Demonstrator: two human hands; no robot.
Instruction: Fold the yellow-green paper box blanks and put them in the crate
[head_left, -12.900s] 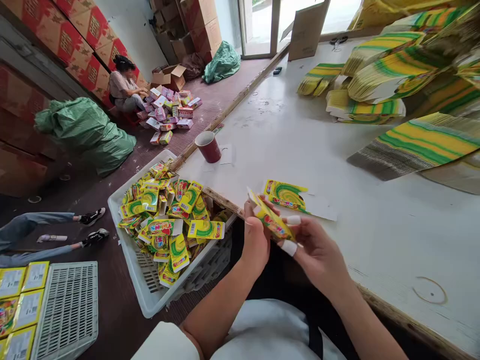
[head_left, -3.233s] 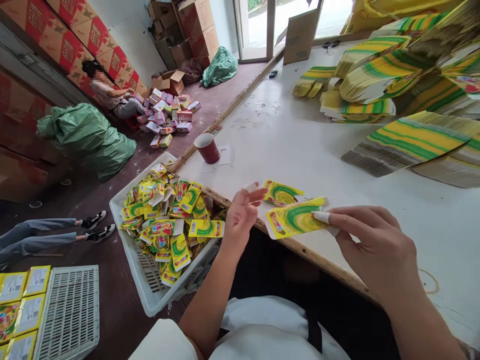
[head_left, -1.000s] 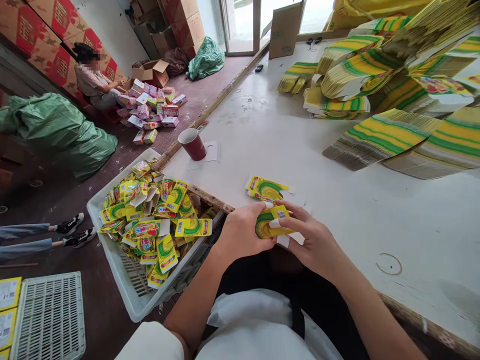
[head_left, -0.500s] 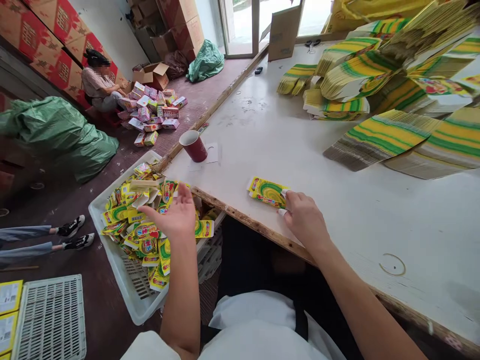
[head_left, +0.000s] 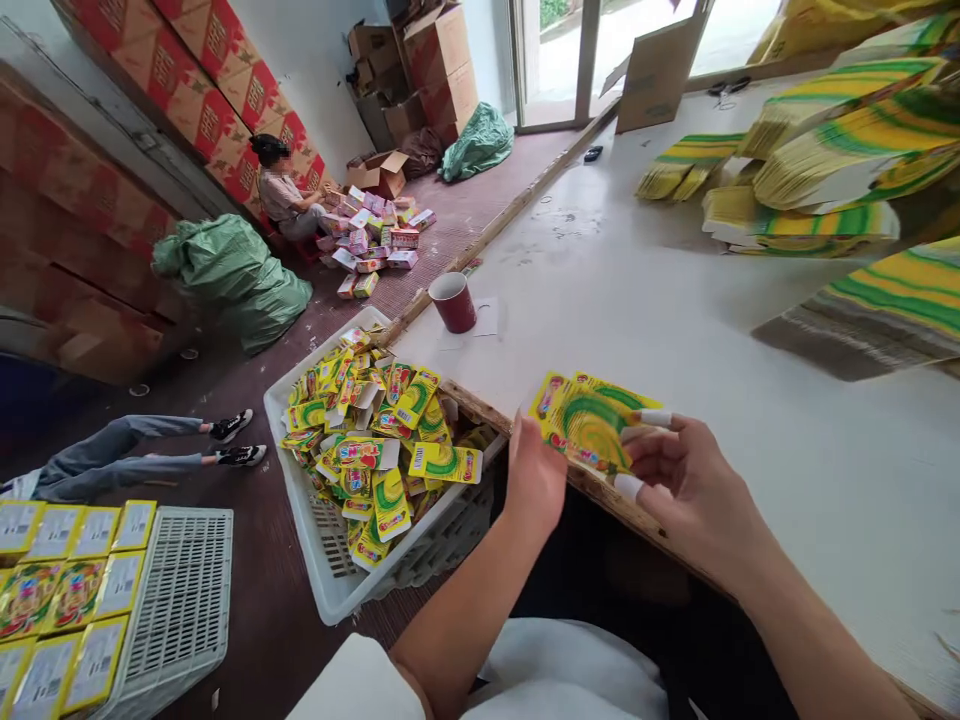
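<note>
A small yellow-and-green carton (head_left: 589, 425) is tilted over the table's near edge, slightly blurred. My right hand (head_left: 686, 475), with white covers on the thumb and a fingertip, grips its right end. At the left end is my left hand (head_left: 536, 475), closed against the carton, its fingertips partly hidden. Just behind, a second yellow carton (head_left: 619, 390) shows in part; whether it lies on the table cannot be made out. To the left, a white plastic basket (head_left: 330, 600) holds a heap of similar small cartons (head_left: 367, 455).
A dark red mug (head_left: 453, 303) stands near the table's left edge. Stacks of yellow-green flat card (head_left: 825, 150) lie at the right on the white table (head_left: 637, 300). Packed yellow boxes (head_left: 67, 600) sit lower left. Another person (head_left: 289, 195) sits on the floor beside pink boxes (head_left: 375, 235).
My left hand has moved right from above the basket to the carton. The carton has been raised and tilted in my right hand. The view has swung left.
</note>
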